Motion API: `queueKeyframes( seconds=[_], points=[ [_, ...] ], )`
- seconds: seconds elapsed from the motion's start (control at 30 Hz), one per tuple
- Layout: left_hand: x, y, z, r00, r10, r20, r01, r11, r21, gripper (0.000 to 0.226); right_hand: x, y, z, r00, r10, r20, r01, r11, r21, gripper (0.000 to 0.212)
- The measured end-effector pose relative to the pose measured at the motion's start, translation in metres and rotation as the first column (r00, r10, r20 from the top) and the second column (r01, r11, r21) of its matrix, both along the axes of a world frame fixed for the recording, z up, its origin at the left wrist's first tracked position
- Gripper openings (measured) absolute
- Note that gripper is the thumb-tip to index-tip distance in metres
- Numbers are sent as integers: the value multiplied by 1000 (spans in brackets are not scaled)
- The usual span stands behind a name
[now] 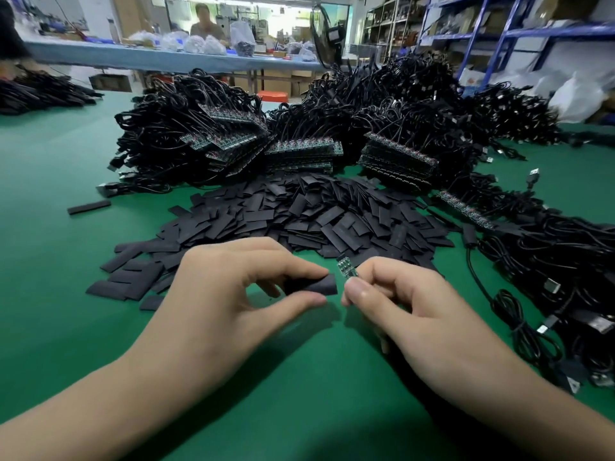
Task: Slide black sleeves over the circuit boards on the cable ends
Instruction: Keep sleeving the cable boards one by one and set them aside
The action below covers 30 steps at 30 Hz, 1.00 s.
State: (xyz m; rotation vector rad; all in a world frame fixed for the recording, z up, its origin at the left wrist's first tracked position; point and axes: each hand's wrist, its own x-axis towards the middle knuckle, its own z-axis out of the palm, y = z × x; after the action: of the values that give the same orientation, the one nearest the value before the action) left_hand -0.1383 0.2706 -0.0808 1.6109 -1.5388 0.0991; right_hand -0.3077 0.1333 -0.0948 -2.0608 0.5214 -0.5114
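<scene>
Just beside sleeve [312, 285], circuit board [345, 268].

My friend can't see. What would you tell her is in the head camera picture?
The left hand pinches a black sleeve and the right hand pinches a small circuit board, its tip close to the sleeve's open end. Behind them on the green table lie a heap of loose sleeves and bundles of black cables.

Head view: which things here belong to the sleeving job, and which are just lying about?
Job: left hand pinching black sleeve; right hand holding circuit board; sleeve pile; cable bundles.
Lying about: white plastic bag; blue shelving; far bench.
</scene>
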Motion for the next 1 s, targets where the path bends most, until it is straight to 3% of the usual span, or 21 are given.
queueKeyframes(
  seconds=[0.17, 0.77, 1.0],
  points=[
    [7, 2, 0, 999, 11, -49, -10, 1000, 17, 20, -5, -4, 7, 996, 32, -87, -38, 997, -66, 30],
    [19, 0, 0, 979, -146, 141, 135, 987, 88, 20, -7, -5, 15, 967, 166, -193, -181, 982, -59, 29],
    [18, -1, -5, 965, -159, 207, 142, 985, 96, 20, -8, 2, 19, 955, 144, -260, -191, 968, -164, 27]
  ],
)
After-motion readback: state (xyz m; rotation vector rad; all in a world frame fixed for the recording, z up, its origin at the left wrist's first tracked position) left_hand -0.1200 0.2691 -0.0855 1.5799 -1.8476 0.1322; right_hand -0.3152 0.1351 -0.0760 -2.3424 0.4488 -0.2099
